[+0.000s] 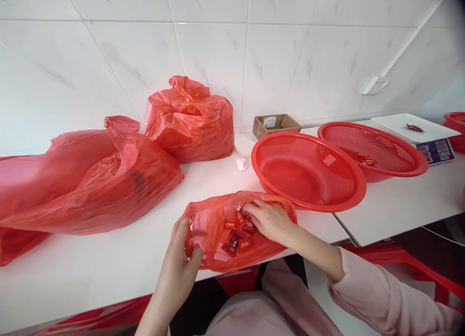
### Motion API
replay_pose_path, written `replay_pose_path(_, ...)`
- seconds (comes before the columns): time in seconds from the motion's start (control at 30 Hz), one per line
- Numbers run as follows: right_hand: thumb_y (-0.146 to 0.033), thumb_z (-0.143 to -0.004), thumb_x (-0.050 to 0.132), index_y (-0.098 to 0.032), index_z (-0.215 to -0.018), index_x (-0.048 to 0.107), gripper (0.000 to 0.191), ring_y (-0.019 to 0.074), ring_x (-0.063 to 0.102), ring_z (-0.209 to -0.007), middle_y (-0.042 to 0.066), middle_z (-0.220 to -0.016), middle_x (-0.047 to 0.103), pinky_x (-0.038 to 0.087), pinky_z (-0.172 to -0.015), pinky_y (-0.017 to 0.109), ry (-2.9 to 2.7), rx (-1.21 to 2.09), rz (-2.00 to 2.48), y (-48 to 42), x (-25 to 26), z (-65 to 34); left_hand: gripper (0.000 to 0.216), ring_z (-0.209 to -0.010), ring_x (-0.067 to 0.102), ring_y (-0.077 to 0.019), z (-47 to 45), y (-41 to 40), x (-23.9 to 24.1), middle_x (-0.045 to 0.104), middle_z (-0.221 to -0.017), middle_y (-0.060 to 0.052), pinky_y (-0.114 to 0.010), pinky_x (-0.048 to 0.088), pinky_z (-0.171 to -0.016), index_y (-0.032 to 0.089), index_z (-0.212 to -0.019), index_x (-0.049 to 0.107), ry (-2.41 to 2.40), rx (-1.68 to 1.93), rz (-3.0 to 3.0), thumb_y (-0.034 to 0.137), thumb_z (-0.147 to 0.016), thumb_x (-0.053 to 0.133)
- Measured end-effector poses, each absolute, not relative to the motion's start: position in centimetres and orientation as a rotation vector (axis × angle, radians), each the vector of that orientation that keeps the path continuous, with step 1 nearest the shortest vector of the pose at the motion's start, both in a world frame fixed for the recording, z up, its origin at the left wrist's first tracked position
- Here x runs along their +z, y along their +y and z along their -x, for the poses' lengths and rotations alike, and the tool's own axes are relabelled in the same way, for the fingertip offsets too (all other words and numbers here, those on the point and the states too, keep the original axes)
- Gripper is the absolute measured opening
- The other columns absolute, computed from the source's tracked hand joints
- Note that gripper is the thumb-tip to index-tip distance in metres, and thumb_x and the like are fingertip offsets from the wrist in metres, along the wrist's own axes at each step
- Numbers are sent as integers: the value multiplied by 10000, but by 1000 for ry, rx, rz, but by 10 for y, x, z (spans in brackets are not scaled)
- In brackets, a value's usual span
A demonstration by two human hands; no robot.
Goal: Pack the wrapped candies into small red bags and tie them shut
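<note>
A small red plastic bag (pixel 214 220) lies open at the front edge of the white counter (pixel 109 263). Several red-wrapped candies (pixel 238 234) sit inside it. My left hand (pixel 181 263) pinches the bag's near left rim and holds it open. My right hand (pixel 269 220) reaches into the bag from the right, its fingers curled over the candies at the top. Whether those fingers grip a candy I cannot make out.
Two large stuffed red bags lie on the counter, one at the left (pixel 83 181), one against the tiled wall (pixel 191 120). Two red perforated baskets (pixel 308 171) (pixel 374 149) stand to the right. A small cardboard box (pixel 276 124) and a scale (pixel 417 132) sit behind them.
</note>
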State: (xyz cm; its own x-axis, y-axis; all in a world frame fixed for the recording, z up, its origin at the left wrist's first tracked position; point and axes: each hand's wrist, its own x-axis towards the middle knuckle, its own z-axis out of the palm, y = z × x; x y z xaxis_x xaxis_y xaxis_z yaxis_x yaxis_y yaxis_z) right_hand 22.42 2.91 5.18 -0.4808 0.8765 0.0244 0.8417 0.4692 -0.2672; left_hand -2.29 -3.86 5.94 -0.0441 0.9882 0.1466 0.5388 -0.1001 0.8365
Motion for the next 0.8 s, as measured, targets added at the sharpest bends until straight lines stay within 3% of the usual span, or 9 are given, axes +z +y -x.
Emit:
replay_pose_path(0.13,-155,-891,480,-264,-1280,598,421,277,553,-1203,89,-1452,450,487,-940,405,-2563,443,1449,27,40,-228,552,-1056,574,-208,23,-40,56,519,-1233,-73,-342,461,-899,256,-1373,449,1599,1046,-1632,148,-831,458)
replay_pose_path(0.27,-81,-864,445,-254,-1391,505,558,271,517,-1264,103,-1476,437,480,-967,392,-2490,573,1532,30,30,-233,556,-1140,552,-224,22,-39,51,519,-1246,-86,-385,414,-986,244,-1382,421,1563,1023,-1591,152,-835,455)
replay_pose_path(0.43,-88,-858,446,-308,-1375,533,568,285,522,-1260,82,-1516,381,493,-943,406,-2540,597,1549,30,33,-235,583,-1184,535,-229,18,-37,53,494,-1288,-92,-402,387,-1030,245,-1418,385,1561,1019,-1605,147,-846,437)
replay_pose_path(0.6,-143,-874,445,-295,-1416,486,564,299,541,-1227,85,-1524,353,497,-928,409,-2613,528,1547,29,37,-234,632,-1211,504,-232,19,-37,53,465,-1356,-95,-376,416,-1008,250,-1459,362,1587,1029,-1636,138,-843,447)
replay_pose_path(0.8,-137,-892,400,-225,-1371,521,502,293,587,-1134,118,-1481,398,506,-893,413,-2612,362,1597,27,38,-226,683,-1071,595,-221,21,-37,49,541,-1286,-96,-384,480,-930,259,-1470,361,1578,1065,-1577,154,-808,493)
